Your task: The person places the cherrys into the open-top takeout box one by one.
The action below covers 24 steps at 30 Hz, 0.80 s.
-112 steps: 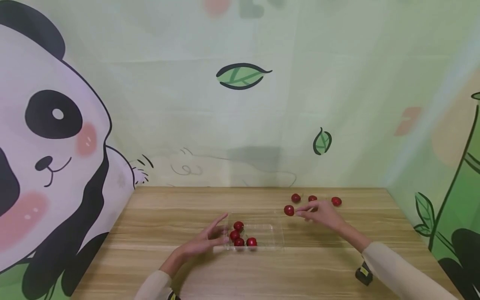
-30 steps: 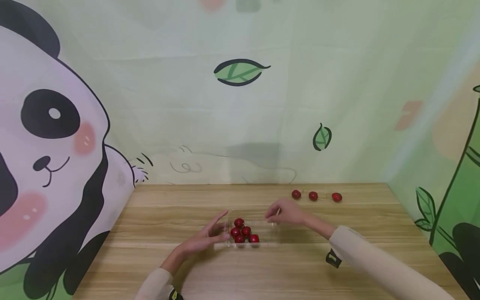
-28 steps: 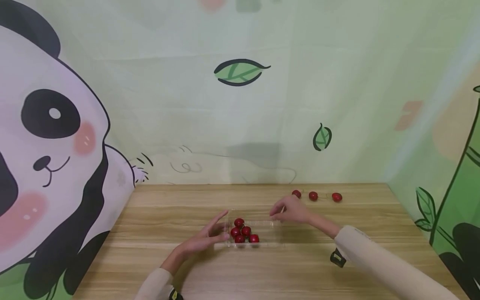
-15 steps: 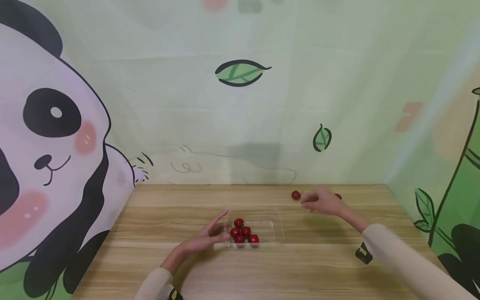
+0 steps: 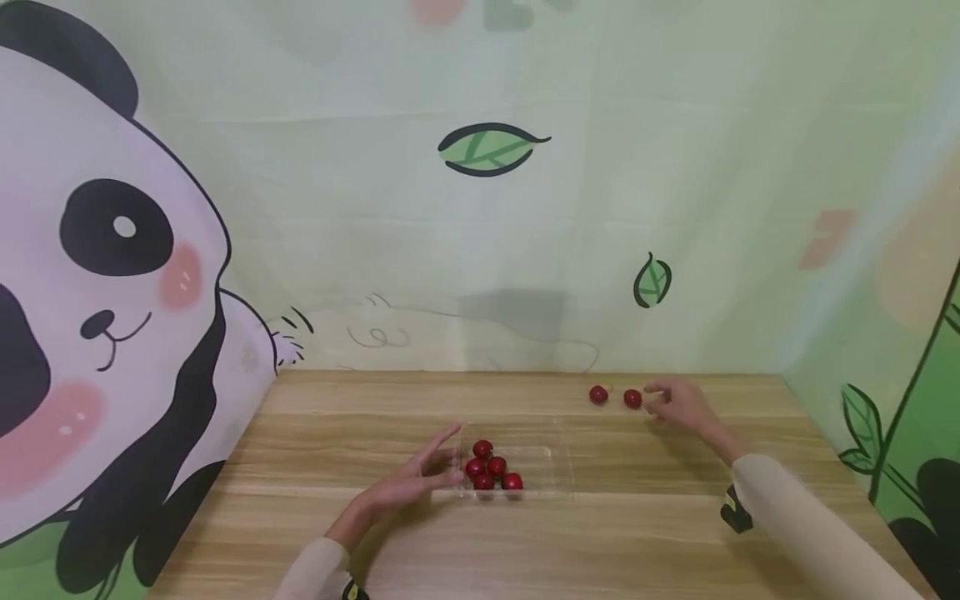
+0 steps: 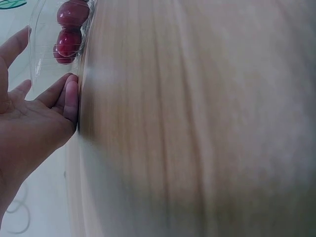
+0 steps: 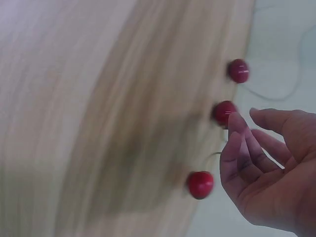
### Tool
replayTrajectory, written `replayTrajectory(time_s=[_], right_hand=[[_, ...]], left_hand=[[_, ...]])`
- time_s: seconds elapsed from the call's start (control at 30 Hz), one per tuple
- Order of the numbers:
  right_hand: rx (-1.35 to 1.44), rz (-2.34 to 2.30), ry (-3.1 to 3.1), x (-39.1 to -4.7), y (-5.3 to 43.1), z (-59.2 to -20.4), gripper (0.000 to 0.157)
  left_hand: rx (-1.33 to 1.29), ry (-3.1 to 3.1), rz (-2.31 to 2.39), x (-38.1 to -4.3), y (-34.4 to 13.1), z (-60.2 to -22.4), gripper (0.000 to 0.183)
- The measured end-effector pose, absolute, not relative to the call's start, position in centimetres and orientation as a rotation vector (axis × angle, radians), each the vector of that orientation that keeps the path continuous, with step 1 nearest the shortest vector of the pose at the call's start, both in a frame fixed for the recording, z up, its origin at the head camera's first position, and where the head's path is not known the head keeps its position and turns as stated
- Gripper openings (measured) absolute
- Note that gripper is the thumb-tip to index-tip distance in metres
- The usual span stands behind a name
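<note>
My left hand (image 5: 408,483) rests at the left end of a clear plastic box (image 5: 558,433), thumb and fingers spread around that end. Several red cherries (image 5: 483,449) lie clustered in the box's left half. At the back right of the table, my right hand (image 5: 684,408) hovers by the loose cherries, thumb and fingertips apart with nothing between them. Two cherries, a left one (image 5: 597,395) and a middle one (image 5: 633,399), show beside its fingertips. A third cherry (image 7: 200,184) with a stem appears in the right wrist view; the right hand hides it in the head view.
The wooden table (image 5: 420,550) ends at the back against a pale green cloth backdrop (image 5: 360,208) printed with a panda and leaves. A black wrist device (image 5: 737,510) hangs under the right sleeve.
A cherry pinched by my right hand went into the box and was let go. The right hand then moved back right, past the middle cherry. My left hand stayed at the box.
</note>
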State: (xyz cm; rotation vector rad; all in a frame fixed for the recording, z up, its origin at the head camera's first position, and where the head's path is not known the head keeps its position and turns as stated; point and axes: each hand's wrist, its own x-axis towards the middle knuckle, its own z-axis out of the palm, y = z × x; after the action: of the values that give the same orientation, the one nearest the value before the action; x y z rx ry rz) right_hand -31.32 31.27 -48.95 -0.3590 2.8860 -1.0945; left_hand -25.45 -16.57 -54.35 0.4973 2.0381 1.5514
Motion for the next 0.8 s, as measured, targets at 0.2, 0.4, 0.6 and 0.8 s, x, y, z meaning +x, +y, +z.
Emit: replayTrajectory(time_s=[0.2, 0.4, 0.6, 0.8], right_hand=[[-0.257, -1.005, 2.96, -32.1, 31.5, -51.0, 0.048], [-0.202, -0.927, 2.976, -33.0, 31.7, -52.0, 0.045], [-0.155, -0.905, 2.959, -33.2, 31.5, -52.2, 0.045], [-0.139, -0.899, 2.963, -33.0, 31.3, -51.8, 0.04]], left_hand=[[0.49, 2.038, 1.548, -25.4, -16.5, -54.4, 0.084], [0.482, 2.041, 1.548, -25.5, -16.5, -54.6, 0.082], [0.468, 2.035, 1.555, -25.6, -16.8, -54.7, 0.082], [0.476, 2.027, 1.557, -25.5, -16.8, -54.7, 0.082]])
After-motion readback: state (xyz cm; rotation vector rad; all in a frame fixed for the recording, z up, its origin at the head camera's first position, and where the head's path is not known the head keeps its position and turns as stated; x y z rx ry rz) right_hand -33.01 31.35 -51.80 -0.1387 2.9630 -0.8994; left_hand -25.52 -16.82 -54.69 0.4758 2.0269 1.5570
